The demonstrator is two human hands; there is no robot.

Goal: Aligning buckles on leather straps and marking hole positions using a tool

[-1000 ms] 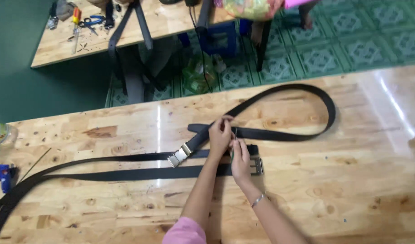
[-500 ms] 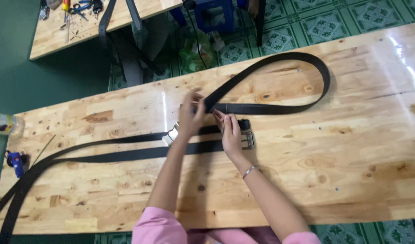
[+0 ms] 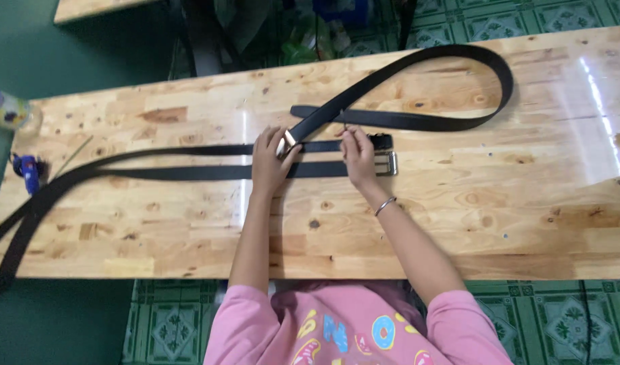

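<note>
Head view shows me both hands working near the middle of a long wooden table (image 3: 458,223). My left hand (image 3: 269,162) lies flat-ish on two black belts, its fingers bent over the metal tip (image 3: 287,143) of the looped belt (image 3: 499,81); it seems to pin the straps down so they do not slide. I cannot tell if the thumb closes under the strap. My right hand (image 3: 358,154) pinches something small at its fingertips, just above the lower belt (image 3: 188,173), close to the silver buckle (image 3: 387,163). The fingers are closed together in a fine grip, but what they hold exactly is too small to see.

The looped belt runs from my left hand up to the right, turns in a wide curve near the far edge, and comes back toward the hands. The two straight belts go to the left and hang over the left end of the table. I judge they are laid side by side so the ends can be compared or lined up.

For room: right of the buckle the wood is bare and wide, and the near edge in front of me has open space too. At the left end, a blue tool (image 3: 29,169) and a small bottle (image 3: 6,109) sit near the corner, well apart from the hands.
</note>
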